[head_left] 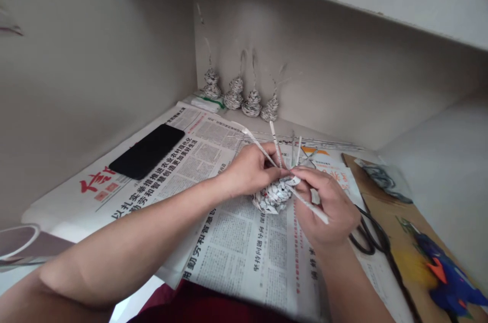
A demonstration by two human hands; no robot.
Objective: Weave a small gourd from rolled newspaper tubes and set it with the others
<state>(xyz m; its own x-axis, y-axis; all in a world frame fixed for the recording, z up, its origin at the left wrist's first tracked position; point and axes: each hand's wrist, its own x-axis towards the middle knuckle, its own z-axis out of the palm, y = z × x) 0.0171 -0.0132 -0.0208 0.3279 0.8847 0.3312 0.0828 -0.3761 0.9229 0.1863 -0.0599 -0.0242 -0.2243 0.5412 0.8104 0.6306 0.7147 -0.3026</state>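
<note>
Between my two hands is a small woven newspaper gourd (271,198), with several rolled paper strips (263,149) sticking out of its top. My left hand (253,168) grips its upper left side, thumb and fingers closed at the rim. Opposite it, my right hand (326,201) pinches a paper strip at the top of the weave, and another strip juts out across its fingers toward the lower right. The fingertips of both hands nearly meet. Part of the woven body is hidden behind them.
Newspaper (229,241) covers the table. A black phone (148,151) lies at the left. Several finished woven gourds (251,103) stand along the back wall, near long paper rods (328,142). Black-handled scissors (368,236) and a painted cardboard piece (396,211) are at the right.
</note>
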